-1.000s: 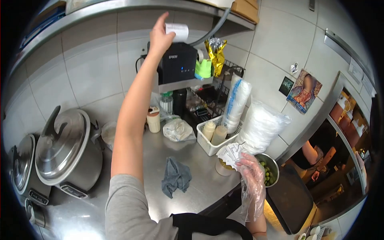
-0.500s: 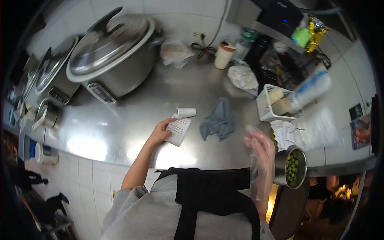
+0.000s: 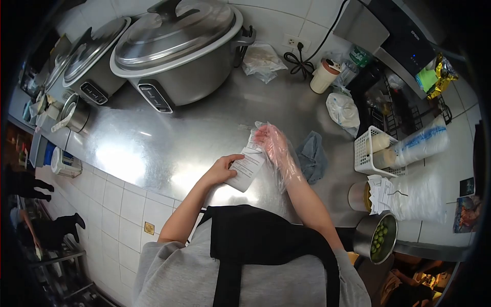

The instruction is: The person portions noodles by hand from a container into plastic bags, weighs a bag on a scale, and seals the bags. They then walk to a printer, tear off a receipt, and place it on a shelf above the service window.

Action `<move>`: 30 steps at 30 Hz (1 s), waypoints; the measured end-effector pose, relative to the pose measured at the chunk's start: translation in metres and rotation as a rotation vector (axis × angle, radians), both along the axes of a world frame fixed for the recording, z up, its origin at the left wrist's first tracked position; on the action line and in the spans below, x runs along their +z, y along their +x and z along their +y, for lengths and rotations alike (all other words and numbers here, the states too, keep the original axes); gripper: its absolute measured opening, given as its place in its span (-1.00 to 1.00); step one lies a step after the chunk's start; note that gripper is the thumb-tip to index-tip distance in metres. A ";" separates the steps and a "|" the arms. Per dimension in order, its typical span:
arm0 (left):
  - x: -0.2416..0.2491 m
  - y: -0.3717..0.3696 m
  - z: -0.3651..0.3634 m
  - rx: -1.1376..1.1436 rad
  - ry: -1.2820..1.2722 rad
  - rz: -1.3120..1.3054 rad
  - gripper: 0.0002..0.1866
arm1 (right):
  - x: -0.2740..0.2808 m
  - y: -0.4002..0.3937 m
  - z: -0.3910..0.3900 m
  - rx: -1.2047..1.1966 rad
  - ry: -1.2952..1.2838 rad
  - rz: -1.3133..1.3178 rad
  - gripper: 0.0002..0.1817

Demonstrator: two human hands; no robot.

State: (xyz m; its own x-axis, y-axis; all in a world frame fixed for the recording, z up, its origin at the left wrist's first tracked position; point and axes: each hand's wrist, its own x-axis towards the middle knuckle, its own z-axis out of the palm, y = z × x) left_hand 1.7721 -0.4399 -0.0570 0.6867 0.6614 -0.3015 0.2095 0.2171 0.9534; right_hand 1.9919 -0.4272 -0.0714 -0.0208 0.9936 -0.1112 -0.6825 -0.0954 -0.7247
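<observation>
A printed paper receipt (image 3: 247, 170) is pinched at its left edge by my bare left hand (image 3: 221, 171), just above the steel counter. My right hand (image 3: 273, 148), inside a loose clear plastic glove, has its bent fingers at the receipt's upper end. The glove partly covers that end, and the thumb cannot be made out. Just right of the gloved hand lies a crumpled blue-grey cloth (image 3: 312, 157).
Large rice cookers (image 3: 176, 61) stand at the back left. On the right are a white basket (image 3: 364, 153), a plastic bag roll (image 3: 422, 143), more paper slips (image 3: 379, 194), a steel pot of green citrus fruits (image 3: 377, 238) and an Epson printer (image 3: 399, 41). Other people stand beyond the counter's left.
My gloved right hand has moved left from beside the pot, across the cloth, to the receipt's upper end. My left hand keeps its hold. The camera view has shifted.
</observation>
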 end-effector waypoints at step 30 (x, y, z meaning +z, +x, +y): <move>0.421 0.319 0.162 0.001 0.951 -0.150 -0.62 | -0.013 -0.001 0.000 0.014 0.056 -0.011 -0.64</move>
State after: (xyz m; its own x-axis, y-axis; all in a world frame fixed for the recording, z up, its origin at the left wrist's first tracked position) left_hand 2.0911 -0.2775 0.3639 0.6738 0.5843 0.4522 0.0715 -0.6607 0.7472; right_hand 1.9907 -0.4274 -0.0840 -0.0342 0.9978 -0.0560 -0.6730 -0.0645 -0.7368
